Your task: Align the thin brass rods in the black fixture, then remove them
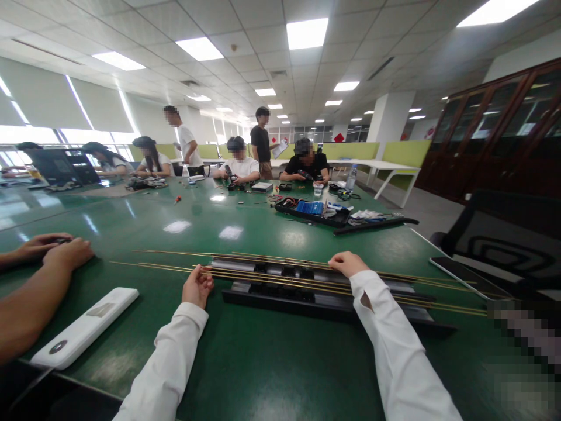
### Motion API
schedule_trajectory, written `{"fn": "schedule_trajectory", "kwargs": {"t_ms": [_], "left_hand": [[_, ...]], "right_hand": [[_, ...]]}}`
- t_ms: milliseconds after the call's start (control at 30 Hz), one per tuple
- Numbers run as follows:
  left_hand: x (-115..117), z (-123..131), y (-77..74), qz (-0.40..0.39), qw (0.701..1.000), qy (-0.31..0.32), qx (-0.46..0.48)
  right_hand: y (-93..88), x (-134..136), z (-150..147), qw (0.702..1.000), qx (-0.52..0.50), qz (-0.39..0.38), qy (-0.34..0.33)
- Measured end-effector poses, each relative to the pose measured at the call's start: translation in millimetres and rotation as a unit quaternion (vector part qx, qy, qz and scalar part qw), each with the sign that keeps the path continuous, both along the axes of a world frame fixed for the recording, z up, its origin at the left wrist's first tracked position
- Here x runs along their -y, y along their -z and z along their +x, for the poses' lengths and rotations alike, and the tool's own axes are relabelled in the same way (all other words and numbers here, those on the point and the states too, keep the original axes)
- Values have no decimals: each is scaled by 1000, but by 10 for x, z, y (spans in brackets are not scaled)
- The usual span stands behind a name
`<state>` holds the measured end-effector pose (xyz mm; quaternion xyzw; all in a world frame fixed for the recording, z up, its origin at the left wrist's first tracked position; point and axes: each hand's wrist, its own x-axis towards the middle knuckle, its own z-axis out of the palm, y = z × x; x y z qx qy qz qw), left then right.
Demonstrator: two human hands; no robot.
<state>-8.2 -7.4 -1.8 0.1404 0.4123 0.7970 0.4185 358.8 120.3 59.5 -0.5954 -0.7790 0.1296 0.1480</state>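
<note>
Several long, thin brass-coloured rods (280,281) lie crosswise over dark trays (289,304) with grey, channel-like insides and black blocks in them. My left hand (198,287) is at the left end of the trays, palm partly up, with thumb and forefinger pinched on the nearer rods. Farther right, my right hand (350,264) has its fingers closed on the far group of rods, just above the trays. How many rods each hand grips is too fine to tell. Rod ends stick out past the trays on both sides.
At left, another person's hands (65,251) rest on the green table (280,374) near a long white device (87,327). A black tray (315,216) of tools and bags stands farther back, with a bottle (352,177) behind it. People work along the far side.
</note>
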Motion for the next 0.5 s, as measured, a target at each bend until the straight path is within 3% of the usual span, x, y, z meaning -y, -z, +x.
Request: {"fn": "schedule_trajectory", "kwargs": {"t_ms": [500], "left_hand": [[2,-13,14,-1,1000,3,-13]], "right_hand": [[-17,6,30,1000,6,-9,3]]}}
